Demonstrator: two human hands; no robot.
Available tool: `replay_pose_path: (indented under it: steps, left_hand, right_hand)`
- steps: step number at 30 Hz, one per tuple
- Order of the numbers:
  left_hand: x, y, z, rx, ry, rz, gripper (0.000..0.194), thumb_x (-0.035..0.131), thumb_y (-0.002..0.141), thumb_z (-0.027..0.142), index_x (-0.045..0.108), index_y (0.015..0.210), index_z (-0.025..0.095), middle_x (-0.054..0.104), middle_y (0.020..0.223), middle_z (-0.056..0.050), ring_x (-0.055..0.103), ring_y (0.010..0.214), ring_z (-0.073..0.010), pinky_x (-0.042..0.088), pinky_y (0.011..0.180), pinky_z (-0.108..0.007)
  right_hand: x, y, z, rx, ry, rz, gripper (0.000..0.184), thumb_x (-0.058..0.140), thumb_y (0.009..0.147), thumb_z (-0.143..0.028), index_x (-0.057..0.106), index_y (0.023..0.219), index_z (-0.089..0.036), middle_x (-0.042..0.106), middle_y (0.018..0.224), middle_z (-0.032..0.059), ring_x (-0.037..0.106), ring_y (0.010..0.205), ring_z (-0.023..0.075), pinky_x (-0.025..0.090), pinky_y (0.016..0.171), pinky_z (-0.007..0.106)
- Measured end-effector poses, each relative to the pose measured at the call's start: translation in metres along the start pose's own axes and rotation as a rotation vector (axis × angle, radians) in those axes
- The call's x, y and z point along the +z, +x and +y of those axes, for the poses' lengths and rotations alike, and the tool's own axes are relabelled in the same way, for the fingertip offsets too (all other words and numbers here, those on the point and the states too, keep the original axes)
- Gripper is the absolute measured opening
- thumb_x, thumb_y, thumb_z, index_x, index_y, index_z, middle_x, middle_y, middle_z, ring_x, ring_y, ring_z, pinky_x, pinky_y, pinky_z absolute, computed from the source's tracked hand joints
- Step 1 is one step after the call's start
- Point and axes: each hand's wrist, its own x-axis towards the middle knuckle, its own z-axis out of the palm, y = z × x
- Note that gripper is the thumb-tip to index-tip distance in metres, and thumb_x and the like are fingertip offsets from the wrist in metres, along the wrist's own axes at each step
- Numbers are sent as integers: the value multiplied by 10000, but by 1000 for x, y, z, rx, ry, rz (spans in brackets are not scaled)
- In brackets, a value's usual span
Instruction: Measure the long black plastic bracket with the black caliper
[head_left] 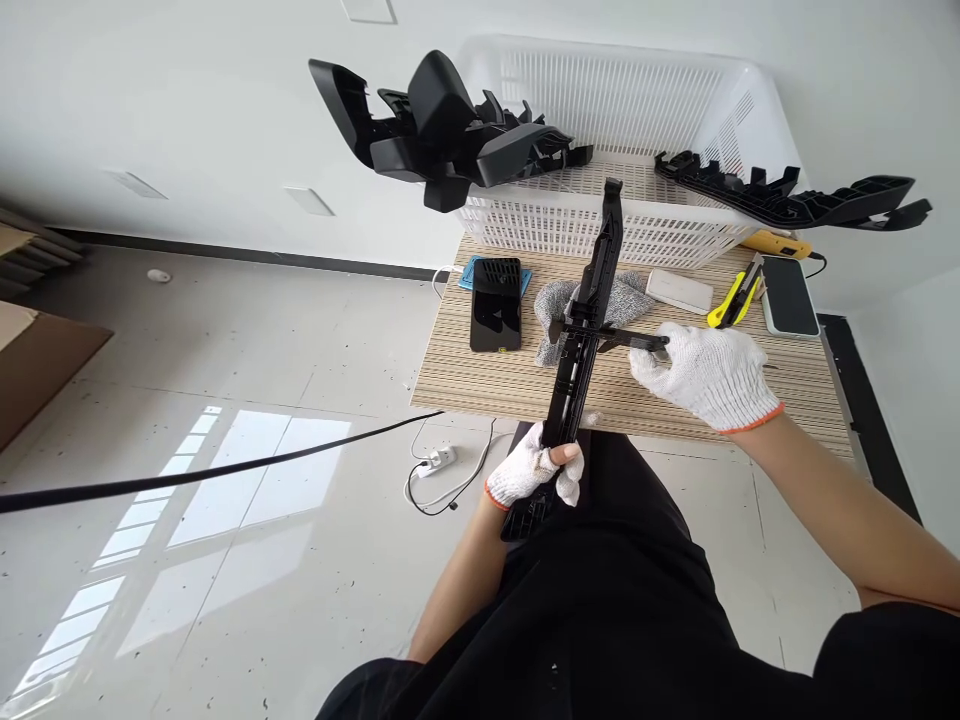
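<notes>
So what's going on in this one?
The person's white-gloved left hand grips a long black plastic part near its lower end. The equally gloved right hand holds a slim black strip that crosses the part. Beyond, black moulded plastic pieces jut over the rim of a white slotted plastic basket on a wood-grain table.

The gloved left hand (536, 470) covers some of a long black part (576, 372), which itself hides the middle of a grey cloth (631, 300). A black phone (496, 305) covers most of a blue object (526, 282). I can't read the tiny marks on the yellow tool (772, 242), half-hidden behind the white basket (637, 232). A cardboard box (49, 362) runs out of view, left.
</notes>
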Motion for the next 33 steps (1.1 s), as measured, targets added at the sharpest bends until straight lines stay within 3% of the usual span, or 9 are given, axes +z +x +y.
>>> replay_pose_path:
  steps: [7, 13, 17, 23, 33]
  left_hand:
    - [-1, 0, -1, 5, 2, -3, 700, 784, 934, 457, 574, 1507, 113, 643, 682, 19, 616, 450, -140, 550, 442, -284]
    - [6, -1, 7, -9, 43, 13, 726, 799, 911, 512, 600, 1475, 100, 616, 610, 32, 621, 441, -149, 523, 436, -262]
    - [7, -1, 10, -35, 88, 23, 701, 794, 898, 560, 661, 1399, 88, 622, 603, 16, 636, 442, -153, 523, 434, -249]
    - [6, 0, 9, -35, 69, 33, 819, 804, 905, 510, 518, 1574, 134, 640, 640, 26, 618, 439, -140, 542, 443, -261]
    - [1, -1, 6, -38, 115, 23, 778, 782, 927, 504, 530, 1555, 121, 658, 659, 14, 638, 447, -146, 525, 441, -248]
  right_hand:
    - [4, -3, 7, -20, -58, -6, 423, 367, 940, -403, 686, 809, -158, 592, 581, 113, 412, 512, 179, 130, 559, 312]
    - [1, -4, 10, -10, -45, 16, 528, 376, 955, -532, 700, 743, -174, 515, 505, 74, 317, 487, 156, 129, 532, 302]
    - [0, -3, 12, -12, -26, 63, 521, 391, 932, -524, 680, 668, -180, 466, 460, 64, 255, 464, 148, 123, 512, 302]
    - [5, -6, 13, -31, -35, 72, 536, 370, 965, -522, 698, 713, -182, 476, 465, 74, 375, 444, 174, 133, 528, 312]
    - [10, -6, 12, -33, -71, 59, 518, 370, 951, -511, 693, 733, -171, 461, 455, 73, 348, 431, 179, 107, 521, 313]
